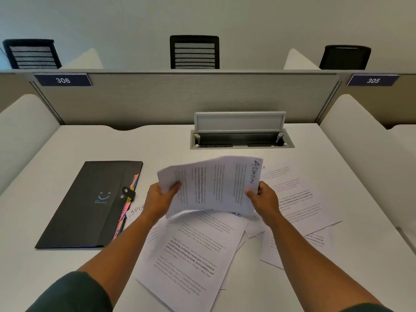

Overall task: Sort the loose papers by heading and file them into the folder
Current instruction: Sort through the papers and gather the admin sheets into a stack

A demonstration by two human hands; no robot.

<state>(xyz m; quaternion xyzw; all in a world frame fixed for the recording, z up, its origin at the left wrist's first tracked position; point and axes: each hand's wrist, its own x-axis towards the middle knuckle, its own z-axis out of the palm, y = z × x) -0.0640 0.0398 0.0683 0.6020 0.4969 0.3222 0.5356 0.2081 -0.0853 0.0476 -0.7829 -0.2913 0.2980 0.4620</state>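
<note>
Above loose papers (191, 251), both hands' fingers grasping ADMIN sheets (211, 185), perhaps several, black folder (90, 206) left

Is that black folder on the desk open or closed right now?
Closed. The black folder lies flat with its flap down and the strap on its button; only coloured tab edges peek out along its right side.

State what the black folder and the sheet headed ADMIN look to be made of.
The black folder with the smiley logo: probably matte plastic or coated card, going by its stiff flat flap and dull sheen. The white printed sheet headed ADMIN: thin office paper, since it bows and curls between the left hand and right hand.
</note>
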